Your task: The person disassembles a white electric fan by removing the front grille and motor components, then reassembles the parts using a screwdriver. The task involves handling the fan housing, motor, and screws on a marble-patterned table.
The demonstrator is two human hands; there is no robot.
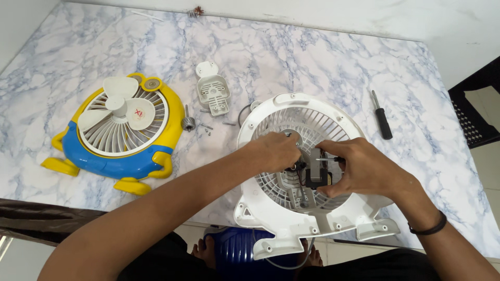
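A person is working at a marble-patterned table (pixel 323 57), both hands gathered over the small dark fan motor (pixel 315 176) that is sitting at the hub of a white rear fan housing (pixel 291 218), which is lying grille-up at the table's near edge and overhanging it slightly. The right hand (pixel 364 169) is closing its fingers around the motor's right side, pinching it by the body, while the left hand (pixel 276 151) is curling over the hub just to the left of that grip, fingertips pressing on the metal mounting plate; whether it is actually holding anything cannot be told. The motor looks compact, stiff and dense for its size, with thin wires trailing below that seem easy to snag, so the solid frame, not the leads or shaft, appears to be the place to hold it. Its thin shaft is pointing to the right, across the grille, and the block's long axis is running roughly toward the person. The plastic housing looks light and somewhat brittle at its ribs. Far left of the grip, a yellow-and-blue front fan shell (pixel 112 135) with white blades is lying flat; between them are resting a white cover piece (pixel 212 91) and loose screws (pixel 207 127), and a black screwdriver (pixel 382 115) is lying beyond the right hand.
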